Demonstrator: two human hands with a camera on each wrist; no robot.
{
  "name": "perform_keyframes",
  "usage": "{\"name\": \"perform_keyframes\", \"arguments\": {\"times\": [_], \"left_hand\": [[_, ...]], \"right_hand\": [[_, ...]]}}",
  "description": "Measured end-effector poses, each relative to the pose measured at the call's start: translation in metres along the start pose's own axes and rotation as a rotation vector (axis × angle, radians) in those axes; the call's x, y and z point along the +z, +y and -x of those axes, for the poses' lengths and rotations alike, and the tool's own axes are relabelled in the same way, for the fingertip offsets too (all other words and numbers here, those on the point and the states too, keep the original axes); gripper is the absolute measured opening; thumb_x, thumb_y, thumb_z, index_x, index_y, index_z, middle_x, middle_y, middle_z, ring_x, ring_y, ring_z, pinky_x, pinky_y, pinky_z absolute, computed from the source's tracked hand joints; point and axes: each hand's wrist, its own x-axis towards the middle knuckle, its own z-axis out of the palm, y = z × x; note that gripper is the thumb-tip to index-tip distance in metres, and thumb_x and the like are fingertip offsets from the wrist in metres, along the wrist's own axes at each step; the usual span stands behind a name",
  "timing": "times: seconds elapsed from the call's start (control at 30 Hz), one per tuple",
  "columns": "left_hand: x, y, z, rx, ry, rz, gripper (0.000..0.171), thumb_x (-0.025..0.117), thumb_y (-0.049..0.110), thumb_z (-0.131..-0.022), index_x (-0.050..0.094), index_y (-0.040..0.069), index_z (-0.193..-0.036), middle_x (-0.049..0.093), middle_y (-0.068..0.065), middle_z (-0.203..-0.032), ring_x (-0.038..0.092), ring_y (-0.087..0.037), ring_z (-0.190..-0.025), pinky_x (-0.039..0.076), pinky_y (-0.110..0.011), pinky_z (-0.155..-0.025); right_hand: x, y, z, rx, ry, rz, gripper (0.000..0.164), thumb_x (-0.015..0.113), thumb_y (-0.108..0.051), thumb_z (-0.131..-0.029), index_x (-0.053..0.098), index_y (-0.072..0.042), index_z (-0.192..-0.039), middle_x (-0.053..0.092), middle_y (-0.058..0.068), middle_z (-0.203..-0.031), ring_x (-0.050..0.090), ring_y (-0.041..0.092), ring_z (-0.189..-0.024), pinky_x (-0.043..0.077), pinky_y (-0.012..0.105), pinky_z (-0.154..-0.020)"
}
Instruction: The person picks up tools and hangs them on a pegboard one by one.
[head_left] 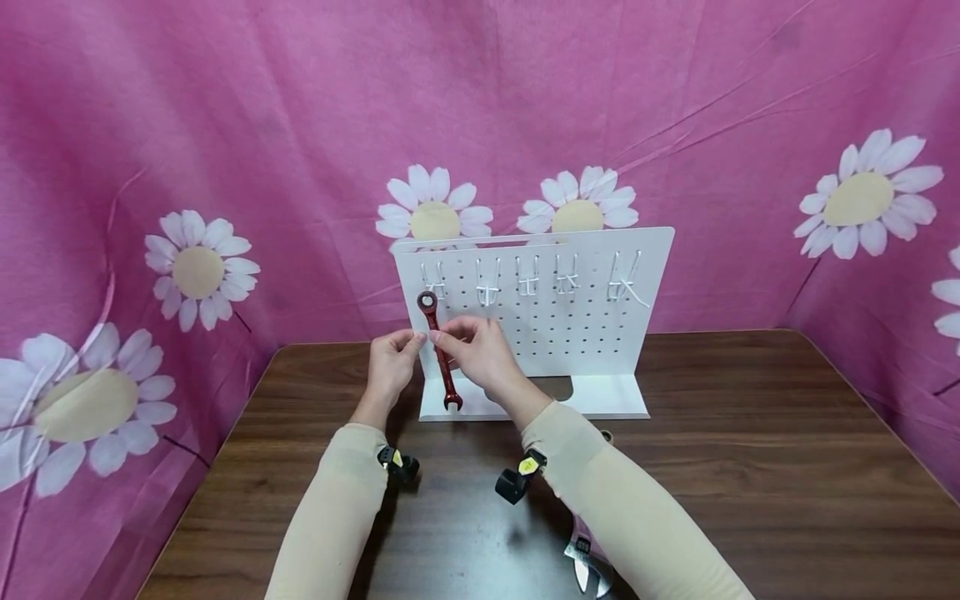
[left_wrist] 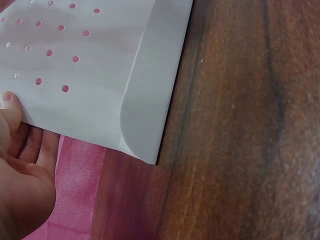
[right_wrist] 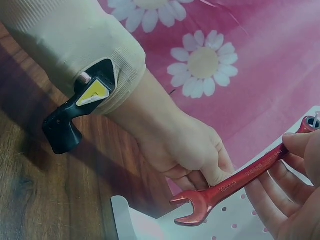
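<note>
A red wrench (right_wrist: 247, 175) is standing nearly upright in front of the left end of the white pegboard (head_left: 585, 312), its ring end sitting right by the leftmost hook (head_left: 438, 282) and its open end pointing down toward the board's base. Whether the hook is passing through the ring, the pictures are not making clear. The work on this wrench is looking close to done but not finished: the tool is up at its hook, yet it is being held rather than hanging free.

The fingers of the right hand (head_left: 483, 350) are closing on the wrench's shaft, thumb on the near side and the others behind it, with no visible slack. The fingers of the left hand (head_left: 390, 362) are pinching the pegboard's left edge, the thumb lying on the front face and the rest reaching behind.

Farther along the board, the other four hooks (head_left: 528, 279) are carrying no tools. A bladed hand tool with a pinkish handle (head_left: 587, 557) is lying on the wooden surface (head_left: 750, 433), partly covered by the right sleeve (head_left: 637, 500); hanging it seems to be remaining.
</note>
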Motion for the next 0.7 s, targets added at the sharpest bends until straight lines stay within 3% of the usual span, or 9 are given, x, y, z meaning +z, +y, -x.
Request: {"name": "perform_keyframes", "arguments": {"times": [0.27,0.5,0.7], "left_hand": [[0.002,0.000,-0.001,-0.008,0.004,-0.004,0.020,0.075,0.009,-0.103,0.080,-0.008,-0.110,0.077,-0.019,-0.092,0.053,-0.004,-0.073,0.044,-0.018,-0.065],[0.001,0.000,-0.002,-0.032,0.000,0.006,0.021,0.075,0.011,-0.103,0.080,-0.008,-0.110,0.074,0.001,-0.083,0.052,-0.005,-0.075,0.044,-0.018,-0.067],[0.000,0.000,-0.002,-0.039,0.002,0.003,0.022,0.074,0.010,-0.103,0.080,-0.008,-0.113,0.078,-0.004,-0.092,0.056,-0.004,-0.079,0.047,-0.017,-0.069]], "right_hand": [[0.001,0.005,-0.008,0.063,0.033,-0.032,0.026,0.078,-0.027,-0.102,0.082,-0.004,-0.112,0.081,0.012,-0.107,0.076,0.015,-0.076,0.062,0.029,-0.076],[0.003,0.010,-0.014,0.105,0.062,-0.082,0.027,0.078,-0.029,-0.102,0.082,-0.003,-0.109,0.080,0.010,-0.108,0.075,0.013,-0.074,0.061,0.029,-0.077],[0.004,0.010,-0.019,0.136,0.091,-0.113,0.030,0.081,-0.031,-0.100,0.082,-0.002,-0.110,0.081,0.011,-0.111,0.076,0.014,-0.079,0.063,0.033,-0.083]]}}
